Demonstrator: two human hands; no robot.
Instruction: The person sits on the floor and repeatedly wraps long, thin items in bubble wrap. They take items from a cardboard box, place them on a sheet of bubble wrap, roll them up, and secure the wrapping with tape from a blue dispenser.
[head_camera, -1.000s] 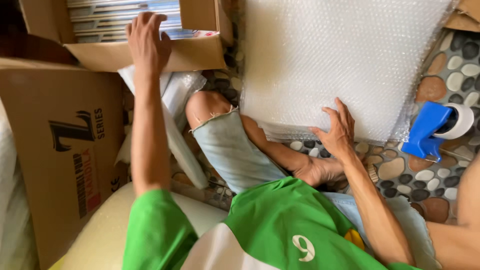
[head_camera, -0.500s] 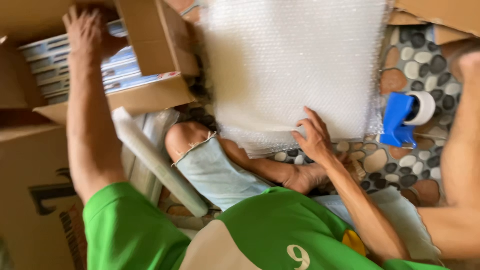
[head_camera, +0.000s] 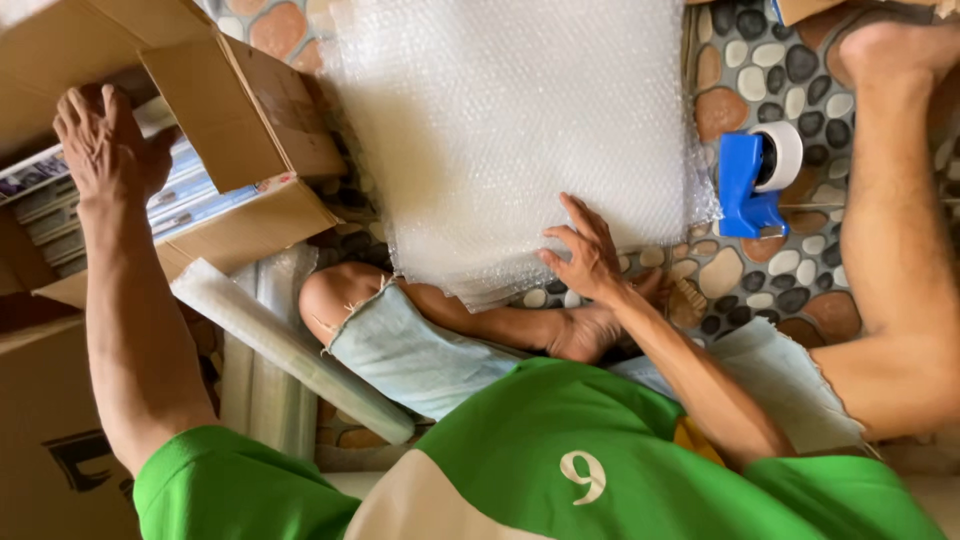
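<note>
Partly hidden items (head_camera: 190, 195) in open box (head_camera: 255, 130)

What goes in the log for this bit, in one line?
left hand: reaching into cardboard box | right hand: flat on bubble wrap | tape dispenser: on floor

Bubble wrap (head_camera: 520, 140) on floor, centre; open carton (head_camera: 240, 130) left of it; tape dispenser (head_camera: 755, 180) right.

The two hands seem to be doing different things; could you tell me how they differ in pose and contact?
The left hand reaches into the open cardboard box, fingers resting on the stacked flat items inside. The right hand lies nearer the body, fingers spread flat on the bubble wrap sheet on the pebble floor. The left arm is stretched far out; the right is bent. Both are bare and grip nothing.
</note>
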